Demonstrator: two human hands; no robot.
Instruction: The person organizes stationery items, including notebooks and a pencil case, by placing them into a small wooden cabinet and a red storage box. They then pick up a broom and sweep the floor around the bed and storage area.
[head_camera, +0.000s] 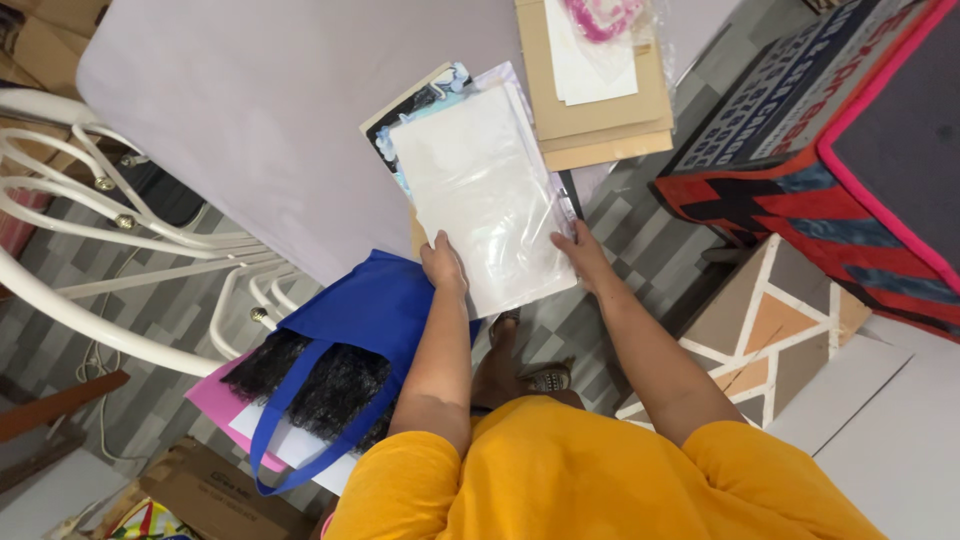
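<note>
Both hands on the clear plastic sleeve, which holds a white sheet and lies at the table's near edge, its lower end overhanging that edge. Left hand pinches the sleeve's lower left corner, thumb on top, fingers underneath as far as I can tell. Right hand presses the lower right edge, fingers fairly flat and together; can't tell if the thumb wraps under.

Judgement: the film is slick and floppy, so grip both corners evenly, keep it flat, and support the overhang so the sheet inside doesn't slide or crease.

Under the sleeve: a printed card with black and light-blue pattern, corner sticking out at upper left. It's touching, so likely to drag along if the sleeve moves.

Further up, at the table's far edge: a stack of brown cardboard with white paper and a pink item in plastic on top. Near but not touching the sleeve.

Below the near edge: blue fabric bag with something black and fringed inside, sitting over pink paper. It's right under the left forearm, so it crowds that side. White metal chair off the left edge, patterned box to the right.
</note>
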